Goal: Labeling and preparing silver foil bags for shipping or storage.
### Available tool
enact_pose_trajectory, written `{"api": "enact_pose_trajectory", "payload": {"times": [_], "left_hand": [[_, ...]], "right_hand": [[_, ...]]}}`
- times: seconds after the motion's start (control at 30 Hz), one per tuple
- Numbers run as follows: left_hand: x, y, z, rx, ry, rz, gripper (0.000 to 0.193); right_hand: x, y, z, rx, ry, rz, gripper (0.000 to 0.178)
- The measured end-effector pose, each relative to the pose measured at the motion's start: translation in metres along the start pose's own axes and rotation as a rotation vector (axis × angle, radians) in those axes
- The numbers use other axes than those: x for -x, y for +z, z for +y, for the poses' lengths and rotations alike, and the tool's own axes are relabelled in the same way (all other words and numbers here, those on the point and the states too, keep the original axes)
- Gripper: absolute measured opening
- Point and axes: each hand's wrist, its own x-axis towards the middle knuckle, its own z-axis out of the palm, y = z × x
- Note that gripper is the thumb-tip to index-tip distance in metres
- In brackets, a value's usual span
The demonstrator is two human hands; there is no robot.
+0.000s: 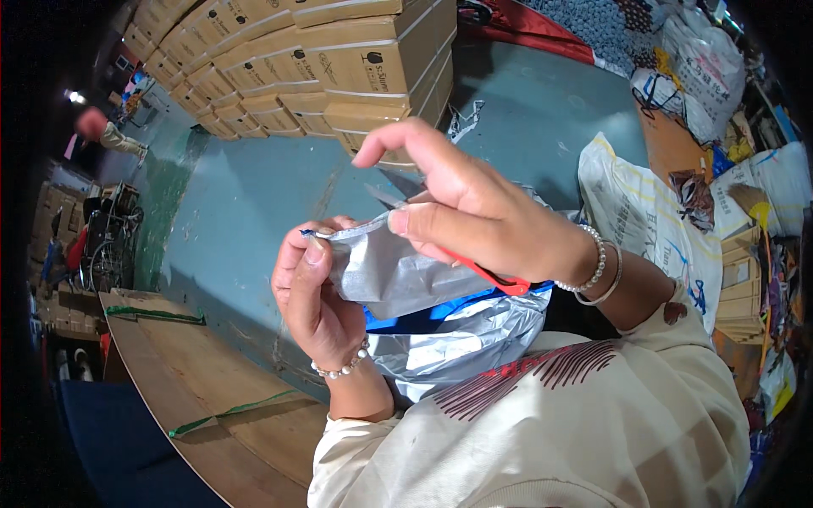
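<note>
Shirt [525,432] below scissors [511,288], tips [378,193] up-left

Bright middle, dark bowed fisheye edges

Two hands [487,212] are counted now — plus one pair of red-handled scissors [508,286], two pearl-bead bracelets [343,370], one bangle [617,278].

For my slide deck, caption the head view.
Left hand pinches silver sheeting; right hand holds red-handled scissors, stacked cartons beyond.
</note>
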Motion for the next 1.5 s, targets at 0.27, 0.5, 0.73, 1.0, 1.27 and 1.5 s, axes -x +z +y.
{"api": "enact_pose_trajectory", "payload": {"times": [0.27, 0.5, 0.73, 1.0, 1.27, 1.5], "left_hand": [[-0.002, 0.003, -0.001, -0.023, 0.027, 0.005, 0.015], [0.001, 0.002, -0.002, -0.045, -0.005, -0.032, 0.016], [-0.003, -0.001, -0.003, 0.017, -0.008, -0.010, 0.016], [-0.001, 0.001, -0.003, -0.009, -0.003, -0.004, 0.017], [-0.002, -0.007, -0.002, -0.006, -0.020, -0.030, 0.019], [-0.003, -0.003, -0.001, -0.017, -0.010, -0.020, 0.020]], "right_hand": [[0.004, 0.001, -0.002, 0.224, -0.063, -0.140, 0.045], [0.000, 0.002, 0.001, 0.001, -0.018, -0.077, 0.044], [0.005, -0.003, -0.004, 0.010, 0.036, -0.106, 0.046], [0.002, 0.002, 0.000, -0.003, 0.070, -0.155, 0.045], [0.000, -0.002, 0.008, -0.177, -0.118, 0.026, 0.047], [0.007, 0.001, -0.001, 0.187, -0.030, -0.127, 0.048]]}}
